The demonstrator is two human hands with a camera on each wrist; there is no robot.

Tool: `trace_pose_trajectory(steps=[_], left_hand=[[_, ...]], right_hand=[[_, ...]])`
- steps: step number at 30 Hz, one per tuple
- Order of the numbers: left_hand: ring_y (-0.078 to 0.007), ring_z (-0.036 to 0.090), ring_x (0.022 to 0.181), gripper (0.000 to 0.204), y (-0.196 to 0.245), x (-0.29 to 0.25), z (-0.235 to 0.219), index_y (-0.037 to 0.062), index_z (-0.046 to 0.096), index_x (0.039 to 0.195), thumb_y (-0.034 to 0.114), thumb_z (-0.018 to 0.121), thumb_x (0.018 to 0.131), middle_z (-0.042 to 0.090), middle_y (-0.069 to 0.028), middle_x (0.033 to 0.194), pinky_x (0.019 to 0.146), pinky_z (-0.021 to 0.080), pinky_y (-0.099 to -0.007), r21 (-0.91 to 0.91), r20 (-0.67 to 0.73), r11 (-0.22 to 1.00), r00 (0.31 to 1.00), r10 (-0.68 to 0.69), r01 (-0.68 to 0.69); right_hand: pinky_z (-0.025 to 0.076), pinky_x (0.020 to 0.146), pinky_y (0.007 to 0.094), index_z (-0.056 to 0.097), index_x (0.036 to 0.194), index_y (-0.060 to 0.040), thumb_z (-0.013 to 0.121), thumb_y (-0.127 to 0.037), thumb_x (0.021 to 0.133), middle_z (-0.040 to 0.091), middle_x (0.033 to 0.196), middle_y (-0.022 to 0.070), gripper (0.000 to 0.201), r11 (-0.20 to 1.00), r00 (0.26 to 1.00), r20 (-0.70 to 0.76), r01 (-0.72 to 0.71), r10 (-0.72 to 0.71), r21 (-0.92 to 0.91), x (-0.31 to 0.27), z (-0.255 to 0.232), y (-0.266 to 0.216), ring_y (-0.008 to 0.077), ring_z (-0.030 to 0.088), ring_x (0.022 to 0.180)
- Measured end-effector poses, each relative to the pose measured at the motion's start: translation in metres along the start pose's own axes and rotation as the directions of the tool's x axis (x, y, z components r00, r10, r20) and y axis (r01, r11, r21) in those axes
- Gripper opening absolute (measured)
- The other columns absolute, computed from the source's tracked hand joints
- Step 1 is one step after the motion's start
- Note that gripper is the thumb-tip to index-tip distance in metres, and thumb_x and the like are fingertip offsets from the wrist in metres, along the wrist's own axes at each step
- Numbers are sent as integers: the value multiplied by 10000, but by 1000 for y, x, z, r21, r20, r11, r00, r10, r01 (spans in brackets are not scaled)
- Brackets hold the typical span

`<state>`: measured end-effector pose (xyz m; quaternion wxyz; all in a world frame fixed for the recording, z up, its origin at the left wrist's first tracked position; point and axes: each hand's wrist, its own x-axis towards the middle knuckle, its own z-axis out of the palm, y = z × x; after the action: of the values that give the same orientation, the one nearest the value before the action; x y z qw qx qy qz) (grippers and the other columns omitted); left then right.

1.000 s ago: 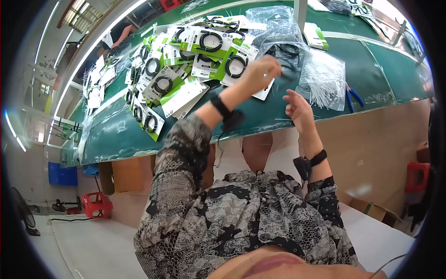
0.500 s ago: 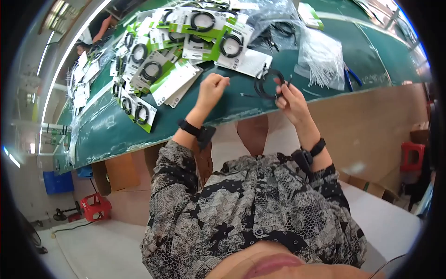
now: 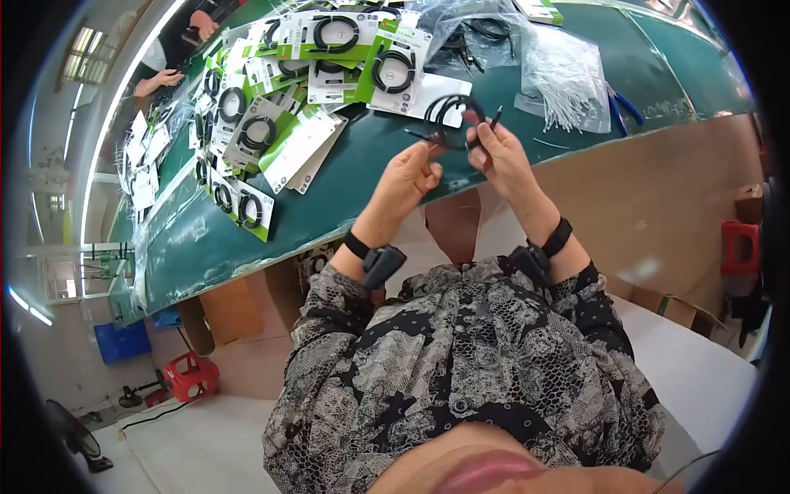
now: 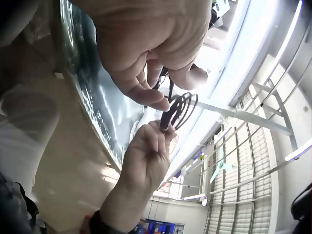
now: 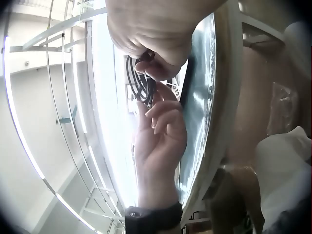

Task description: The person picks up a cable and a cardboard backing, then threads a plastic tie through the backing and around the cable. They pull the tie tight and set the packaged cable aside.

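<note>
A coiled black cable [image 3: 451, 100] is held up between both hands over the front part of the green table. My right hand [image 3: 508, 165] pinches the coil at its right side between thumb and fingers, and a plug end sticks up beside the thumb. On the other side my left hand [image 3: 406, 181] pinches the cable at the coil's left, near another plug end. The left wrist view shows the strands [image 4: 168, 116] gathered in the right fingertips, with the left thumb and fingers right at them. In the right wrist view the right hand partly hides the coil [image 5: 139, 85].
Carded cables [image 3: 336, 34] lie heaped on the green table [image 3: 329, 216], left of a white card stack [image 3: 302, 152]. Behind the hands is a plastic bag [image 3: 448, 51] with more black cables. White ties fill a clear bag [image 3: 562, 81] beside blue-handled pliers [image 3: 625, 107].
My left hand reached over the bag of cables, then drew back left, and now has come in to the coil. The coiled cable appeared in my right hand and has moved slightly left and up.
</note>
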<state>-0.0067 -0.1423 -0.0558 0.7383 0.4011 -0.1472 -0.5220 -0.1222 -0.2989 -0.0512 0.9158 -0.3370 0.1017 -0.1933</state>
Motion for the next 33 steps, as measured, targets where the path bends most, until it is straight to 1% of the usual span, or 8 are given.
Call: trace_pose_trajectory(steps=[5,7,9,13,15,22,25,33], left_hand=[[-87,532,695,374,-4,0,13,56,528,1173,345,462,945,610,-69,983,596,441,-203,-276,-9,961,999,31,-32],[-92,553,663,289,6,-9,3,55,597,1047,300,493,937,623,-26,828,606,453,-210,150,-97,979,988,-123,137],[-93,557,654,270,30,-33,-22,51,611,1008,287,506,930,615,-19,789,610,459,-215,323,-170,946,985,35,22],[-136,596,687,211,87,-94,-68,10,644,848,212,587,872,609,-41,725,635,484,-236,742,-355,667,883,307,66],[-197,607,744,232,100,-119,-131,10,630,911,220,646,814,628,-103,851,634,491,-260,978,-192,193,728,658,82],[-263,548,998,390,132,-98,-178,47,587,1084,197,699,742,574,-115,1089,826,460,-342,816,256,-505,607,752,281],[-303,516,1044,454,144,-96,-177,34,541,1148,217,680,757,555,-129,1144,885,437,-379,835,278,-547,811,514,60],[-340,495,1104,452,166,-88,-171,22,504,1124,225,672,756,547,-150,1153,910,422,-397,825,164,-563,933,321,49]], right_hand=[[333,496,215,501,1163,-15,447,-272,960,513,823,4,332,996,992,-96,-89,86,-29,-9,21,14,72,379,537],[320,488,205,508,1152,-15,443,-267,962,504,816,-3,322,990,990,-138,-48,29,-133,-4,15,11,63,368,538],[303,490,188,513,1147,-18,436,-254,966,495,818,-6,307,971,995,-45,76,-89,-227,2,7,3,53,363,549],[293,493,180,507,1161,-16,428,-243,969,491,825,-7,307,894,984,11,168,-180,-416,16,-24,-9,43,362,562],[292,492,180,504,1167,-15,425,-242,971,490,826,-8,310,844,967,1,224,-256,-487,20,-45,-11,41,365,566],[293,493,179,502,1171,-12,416,-241,974,495,826,-7,313,843,979,39,194,-202,-501,30,-53,-13,40,374,567],[293,493,178,504,1168,-13,413,-239,975,497,825,-6,311,846,978,47,199,-203,-494,29,-54,-15,39,376,567],[296,494,177,511,1154,-18,408,-232,977,503,826,-6,296,849,980,35,189,-198,-493,30,-55,-14,39,379,569]])
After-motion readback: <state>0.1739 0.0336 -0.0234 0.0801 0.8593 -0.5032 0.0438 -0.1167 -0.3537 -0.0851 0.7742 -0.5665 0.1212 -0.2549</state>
